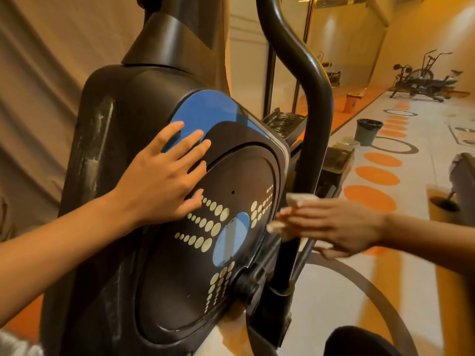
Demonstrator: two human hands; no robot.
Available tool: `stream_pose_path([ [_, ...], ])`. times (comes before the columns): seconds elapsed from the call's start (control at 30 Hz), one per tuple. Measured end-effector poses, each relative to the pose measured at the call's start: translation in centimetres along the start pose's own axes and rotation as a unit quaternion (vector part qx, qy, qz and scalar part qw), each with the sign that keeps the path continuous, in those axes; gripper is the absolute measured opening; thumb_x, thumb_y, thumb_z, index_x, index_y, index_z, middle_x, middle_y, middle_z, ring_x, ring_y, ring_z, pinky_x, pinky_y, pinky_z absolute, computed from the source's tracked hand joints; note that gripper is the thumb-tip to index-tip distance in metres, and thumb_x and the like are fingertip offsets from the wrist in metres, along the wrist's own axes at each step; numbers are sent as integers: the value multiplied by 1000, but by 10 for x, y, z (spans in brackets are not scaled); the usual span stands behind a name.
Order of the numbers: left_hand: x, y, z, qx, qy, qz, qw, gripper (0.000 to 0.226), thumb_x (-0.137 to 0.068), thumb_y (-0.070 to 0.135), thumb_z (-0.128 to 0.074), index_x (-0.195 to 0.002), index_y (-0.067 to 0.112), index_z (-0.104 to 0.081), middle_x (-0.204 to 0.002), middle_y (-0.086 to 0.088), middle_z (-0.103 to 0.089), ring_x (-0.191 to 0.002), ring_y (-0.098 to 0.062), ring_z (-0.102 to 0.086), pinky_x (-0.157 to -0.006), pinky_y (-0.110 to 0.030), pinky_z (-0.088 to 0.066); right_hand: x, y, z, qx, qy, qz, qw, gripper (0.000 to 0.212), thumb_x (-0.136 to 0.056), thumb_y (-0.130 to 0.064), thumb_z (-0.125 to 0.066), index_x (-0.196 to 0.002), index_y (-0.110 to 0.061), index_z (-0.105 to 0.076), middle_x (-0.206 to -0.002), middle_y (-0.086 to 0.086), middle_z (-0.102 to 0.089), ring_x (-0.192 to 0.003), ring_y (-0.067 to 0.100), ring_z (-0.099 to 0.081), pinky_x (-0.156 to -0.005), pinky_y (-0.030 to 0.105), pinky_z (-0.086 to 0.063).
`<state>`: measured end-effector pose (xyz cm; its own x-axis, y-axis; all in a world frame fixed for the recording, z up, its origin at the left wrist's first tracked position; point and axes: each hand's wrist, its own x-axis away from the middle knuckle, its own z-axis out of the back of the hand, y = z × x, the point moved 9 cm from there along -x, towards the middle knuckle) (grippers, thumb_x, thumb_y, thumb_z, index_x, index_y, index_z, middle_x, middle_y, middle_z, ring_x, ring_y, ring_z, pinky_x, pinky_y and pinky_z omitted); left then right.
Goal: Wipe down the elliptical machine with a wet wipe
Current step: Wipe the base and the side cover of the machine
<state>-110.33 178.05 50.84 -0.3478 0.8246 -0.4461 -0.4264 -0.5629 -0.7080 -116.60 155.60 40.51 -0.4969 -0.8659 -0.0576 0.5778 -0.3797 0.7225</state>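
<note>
The elliptical machine's black flywheel housing (180, 265), with blue patches and rows of pale dots, fills the middle of the view. My left hand (164, 176) rests flat on its upper side, fingers spread and straight. My right hand (331, 224) is blurred at the housing's right edge and holds a folded white wet wipe (295, 201) against the black swing arm (308, 124) that curves up past the housing. The wipe shows above and below my fingers.
A crank joint (249, 281) sits at the housing's lower right. A foot pedal (336, 158) lies behind the swing arm. On the floor to the right stand a grey bin (367, 132) and an orange box (353, 101). An exercise bike (424, 78) stands far back.
</note>
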Motion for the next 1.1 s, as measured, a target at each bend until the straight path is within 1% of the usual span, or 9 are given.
stream_pose_path([
  [0.1,-1,1,-1,2,-2,6,1000,58,-97,47,-41,-113,2,-74,-146,-25,-56,-143,-41,-46,-126,-58,-13,-2,67,39,37,54,-108,992,63,-103,-46,-36,-153,-10,-30,-163,17,-32,-156,31,-21,-128,46,-11],
  [0.17,-1,1,-2,0,-2,8,1000,59,-97,48,-41,-114,2,-74,-147,-25,-56,-144,-41,-46,-126,-58,-12,-3,81,43,25,61,-168,984,65,-102,-50,-34,-152,-9,-38,-164,16,-29,-157,30,-17,-128,50,-10],
  [0.3,1,0,-2,-2,0,9,1000,59,-97,48,-42,-115,2,-74,-147,-25,-56,-144,-41,-45,-126,-58,-14,-7,20,-6,-23,-2,-102,994,70,-102,-57,-26,-143,-9,-58,-157,13,-41,-155,28,-21,-129,45,-6],
  [0.43,2,2,-1,-3,-2,5,1000,59,-97,47,-42,-115,0,-73,-148,-26,-55,-144,-41,-44,-126,-57,-15,-6,12,-19,-25,-11,-106,994,74,-103,-58,-21,-135,-7,-65,-151,13,-51,-153,26,-21,-129,42,0],
  [0.67,23,26,-4,45,-9,4,999,58,-96,44,-45,-121,-1,-70,-153,-30,-48,-147,-44,-40,-126,-56,-19,-7,8,-13,-4,39,-114,993,70,-98,-55,-35,-145,-4,-47,-155,16,-42,-153,30,-23,-129,43,-3],
  [0.8,74,67,-20,80,-24,-31,996,57,-93,40,-49,-124,-3,-70,-150,-29,-51,-144,-43,-45,-124,-56,-26,-9,-2,-17,-29,25,-137,990,67,-99,-54,-36,-144,-5,-39,-156,16,-36,-152,33,-27,-128,45,-8],
  [0.9,104,83,-41,78,-62,-42,994,58,-93,40,-47,-124,-3,-71,-149,-29,-52,-142,-44,-47,-123,-55,-24,-6,-23,-33,-36,-1,-149,988,68,-101,-55,-32,-146,-5,-42,-158,14,-32,-155,30,-18,-129,43,-1],
  [0.97,111,84,-49,66,-70,-43,994,58,-94,39,-45,-124,-5,-70,-148,-30,-52,-143,-44,-46,-125,-54,-19,-4,-52,-54,-48,-50,-118,991,70,-101,-58,-34,-147,-6,-46,-159,13,-32,-156,28,-17,-129,42,0],
  [1.1,114,85,-53,64,-69,-50,994,60,-96,39,-42,-126,-6,-69,-150,-30,-51,-145,-44,-44,-126,-55,-19,-1,-89,-65,-51,-114,69,990,66,-98,-53,-46,-150,-13,-45,-157,11,-45,-150,27,-34,-127,42,-5],
])
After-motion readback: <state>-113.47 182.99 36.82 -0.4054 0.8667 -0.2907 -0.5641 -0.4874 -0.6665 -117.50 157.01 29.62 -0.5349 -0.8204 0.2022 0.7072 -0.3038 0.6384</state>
